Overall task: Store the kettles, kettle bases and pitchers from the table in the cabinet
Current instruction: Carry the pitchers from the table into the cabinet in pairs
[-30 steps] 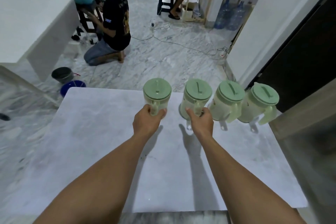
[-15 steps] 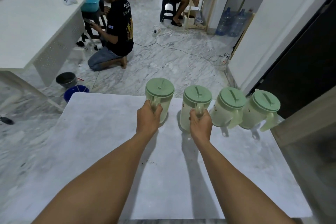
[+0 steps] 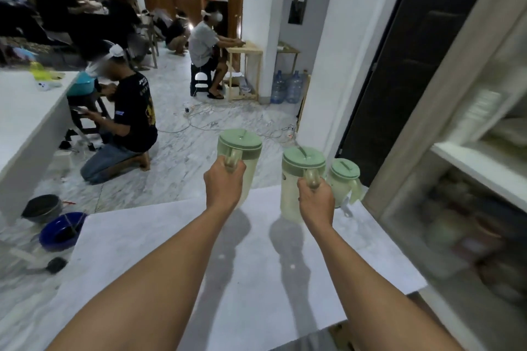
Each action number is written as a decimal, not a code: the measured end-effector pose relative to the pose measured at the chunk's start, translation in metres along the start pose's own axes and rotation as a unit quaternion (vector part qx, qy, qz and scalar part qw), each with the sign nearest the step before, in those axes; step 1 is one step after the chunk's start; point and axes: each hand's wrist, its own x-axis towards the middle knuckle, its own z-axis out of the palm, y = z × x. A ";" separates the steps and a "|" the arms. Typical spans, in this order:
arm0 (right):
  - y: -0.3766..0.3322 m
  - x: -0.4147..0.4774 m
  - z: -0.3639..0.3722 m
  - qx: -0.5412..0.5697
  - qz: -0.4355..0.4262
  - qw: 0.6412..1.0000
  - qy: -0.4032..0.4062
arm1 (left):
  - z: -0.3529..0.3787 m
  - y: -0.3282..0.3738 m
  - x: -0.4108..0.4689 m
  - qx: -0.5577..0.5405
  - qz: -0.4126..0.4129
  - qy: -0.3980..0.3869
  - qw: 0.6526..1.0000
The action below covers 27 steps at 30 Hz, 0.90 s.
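Observation:
My left hand (image 3: 224,183) is shut on the handle of a pale green pitcher (image 3: 241,151) with a darker green lid, held up off the marble table (image 3: 176,251). Another pitcher (image 3: 293,179) of the same kind hangs from my right hand (image 3: 316,200), also lifted above the table. One more green pitcher (image 3: 343,179) stands on the table's far right corner, partly behind the right-hand one. The cabinet (image 3: 470,168) with white shelves is at the right, blurred.
A person kneels on the floor (image 3: 125,128) beyond the table by a white desk (image 3: 25,111). A blue bowl (image 3: 61,232) and a dark bowl (image 3: 42,208) lie on the floor at left. More people sit further back. A dark door (image 3: 399,71) is beside the cabinet.
Both hands have lifted their pitchers off the table. The view has swung up and to the right, bringing the cabinet shelves into sight. Only one of the other pitchers still shows.

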 end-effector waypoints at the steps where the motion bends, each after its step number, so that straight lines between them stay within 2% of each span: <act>1: -0.008 -0.007 -0.010 0.002 -0.006 1.000 0.012 | -0.001 0.009 -0.006 -0.007 0.004 -0.010 1.000; 9: -0.065 -0.086 -0.112 -0.023 -0.017 0.986 0.163 | -0.005 0.095 -0.075 -0.031 0.094 -0.106 0.989; 16: -0.102 -0.171 -0.217 -0.041 -0.015 0.950 0.309 | 0.003 0.165 -0.154 -0.082 0.177 -0.199 0.960; 22: -0.125 -0.234 -0.305 -0.047 -0.009 0.910 0.413 | 0.009 0.220 -0.234 -0.120 0.194 -0.272 0.935; 27: -0.137 -0.281 -0.367 -0.057 -0.009 0.884 0.464 | 0.018 0.259 -0.304 -0.171 0.180 -0.348 0.904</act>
